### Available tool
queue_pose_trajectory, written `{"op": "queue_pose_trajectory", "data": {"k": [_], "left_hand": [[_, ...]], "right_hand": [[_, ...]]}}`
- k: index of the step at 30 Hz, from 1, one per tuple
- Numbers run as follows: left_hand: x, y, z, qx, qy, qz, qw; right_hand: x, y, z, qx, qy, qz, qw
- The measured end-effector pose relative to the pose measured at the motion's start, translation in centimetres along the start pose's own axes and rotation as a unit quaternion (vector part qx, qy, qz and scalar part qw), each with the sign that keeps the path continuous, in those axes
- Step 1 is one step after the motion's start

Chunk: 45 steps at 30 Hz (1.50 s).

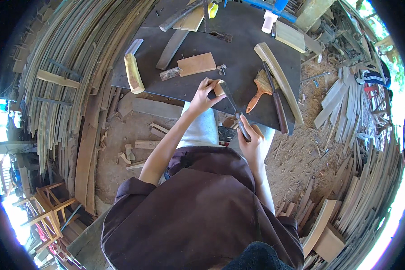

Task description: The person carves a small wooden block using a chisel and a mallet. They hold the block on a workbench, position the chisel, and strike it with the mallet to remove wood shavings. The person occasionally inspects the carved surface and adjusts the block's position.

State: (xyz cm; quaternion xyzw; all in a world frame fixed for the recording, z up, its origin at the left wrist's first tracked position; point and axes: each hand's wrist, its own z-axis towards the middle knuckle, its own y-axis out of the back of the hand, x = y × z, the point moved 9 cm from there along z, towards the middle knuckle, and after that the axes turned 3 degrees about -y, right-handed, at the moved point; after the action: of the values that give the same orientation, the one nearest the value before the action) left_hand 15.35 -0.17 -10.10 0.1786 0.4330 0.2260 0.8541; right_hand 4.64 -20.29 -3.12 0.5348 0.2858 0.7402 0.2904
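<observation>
My left hand (204,96) is closed round a small light-brown wood block (218,88), over the near edge of the dark table. In my right hand (253,142) is what looks like a flat file (230,97), gripped by its dark handle. Its long narrow blade points away from me to the upper left, and its tip lies against the block's right side. A second tool with a long dark-brown handle (280,114) rests on the table to the right. Beside it is a wide paintbrush (262,88) with an orange-brown handle.
The dark tabletop (166,86) carries a flat wood piece (197,64), a curved pale block (133,74), a long wood strip (281,81) and a few small metal bits (221,69). Stacked planks (72,58) stand left; lumber (369,193) and sawdust (297,166) lie right.
</observation>
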Motion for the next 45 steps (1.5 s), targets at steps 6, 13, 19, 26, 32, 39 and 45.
{"op": "queue_pose_trajectory", "data": {"k": [6, 13, 19, 26, 32, 39, 45], "left_hand": [[-0.1, -0.2, 0.0, -0.011, 0.005, -0.005, 1.000], [-0.2, 0.1, 0.2, -0.010, -0.012, -0.003, 1.000], [-0.1, 0.1, 0.0, -0.024, 0.005, 0.012, 1.000], [-0.3, -0.5, -0.2, -0.052, -0.024, 0.136, 0.989], [-0.2, -1.1, -1.5, -0.001, 0.065, 0.104, 0.992], [-1.7, 0.2, -1.4, -0.008, -0.015, 0.108, 0.994], [-1.1, -0.5, -2.1, -0.023, 0.006, 0.071, 0.997]], "right_hand": [[-0.5, 0.3, -0.5, 0.020, -0.026, -0.002, 0.999], [0.3, 0.5, 0.2, 0.003, -0.019, 0.022, 1.000], [0.5, 0.9, 0.7, -0.018, -0.002, 0.037, 0.999], [0.4, 2.8, -1.6, -0.008, -0.014, 0.011, 1.000], [0.5, 2.6, -1.6, -0.001, -0.038, 0.036, 0.999], [1.2, 3.0, -2.7, 0.036, -0.077, 0.012, 0.996], [1.8, 2.9, -2.7, 0.069, -0.093, -0.028, 0.993]]}}
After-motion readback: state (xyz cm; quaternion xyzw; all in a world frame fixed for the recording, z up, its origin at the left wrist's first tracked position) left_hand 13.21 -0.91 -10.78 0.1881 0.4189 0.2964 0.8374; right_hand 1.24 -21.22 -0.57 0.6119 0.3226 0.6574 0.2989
